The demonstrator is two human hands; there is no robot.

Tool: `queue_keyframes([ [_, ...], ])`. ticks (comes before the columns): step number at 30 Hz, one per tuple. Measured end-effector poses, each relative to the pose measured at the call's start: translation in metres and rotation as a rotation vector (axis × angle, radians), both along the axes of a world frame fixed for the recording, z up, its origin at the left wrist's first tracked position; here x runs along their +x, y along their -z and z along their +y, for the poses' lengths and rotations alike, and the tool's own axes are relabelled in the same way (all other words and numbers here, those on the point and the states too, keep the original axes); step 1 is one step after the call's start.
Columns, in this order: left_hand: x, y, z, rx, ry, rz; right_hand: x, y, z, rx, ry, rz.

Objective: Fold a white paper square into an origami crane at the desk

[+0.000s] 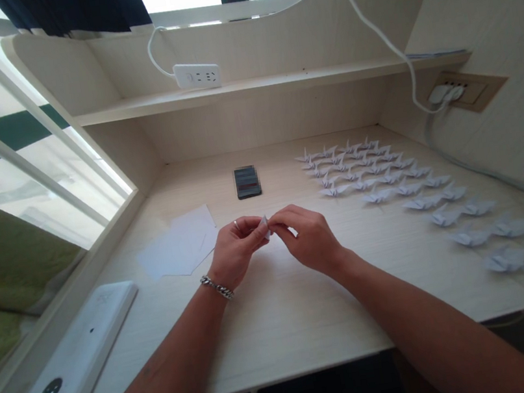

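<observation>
Both my hands meet over the middle of the pale wooden desk (278,305). My left hand (234,248), with a ring and a metal bracelet, pinches one side of a small folded white paper piece (265,227). My right hand (306,234) pinches its other side with thumb and fingers. The paper is held just above the desk and is mostly hidden by my fingers. A loose stack of white paper sheets (178,243) lies to the left of my left hand.
Several folded white paper cranes (390,180) lie in rows on the right side of the desk. A dark phone (247,181) lies further back. A white flat device (76,352) rests at the left edge. A power strip (197,75) sits on the shelf, its cable running to a wall socket (460,91).
</observation>
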State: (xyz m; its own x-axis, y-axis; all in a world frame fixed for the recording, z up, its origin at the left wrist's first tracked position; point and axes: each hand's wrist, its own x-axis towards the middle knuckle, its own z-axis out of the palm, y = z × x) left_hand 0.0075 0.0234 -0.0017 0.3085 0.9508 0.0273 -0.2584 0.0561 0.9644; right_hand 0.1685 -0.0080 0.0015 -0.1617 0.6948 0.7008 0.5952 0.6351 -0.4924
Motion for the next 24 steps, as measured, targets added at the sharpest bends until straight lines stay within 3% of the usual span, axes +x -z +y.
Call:
queue_keyframes([
  [8,0.0032,0.0049,0.0006,0.056,-0.067,-0.022,-0.0032,-0.0028,-0.0018,-0.016,0.023,-0.003],
  [17,0.0032,0.0046,-0.0001,0.079,-0.062,-0.035,-0.0075,-0.0035,-0.0028,-0.151,0.002,0.278],
  [24,0.0049,0.0042,-0.0004,0.086,-0.059,-0.010,-0.0073,-0.0035,-0.0024,-0.176,0.009,0.298],
])
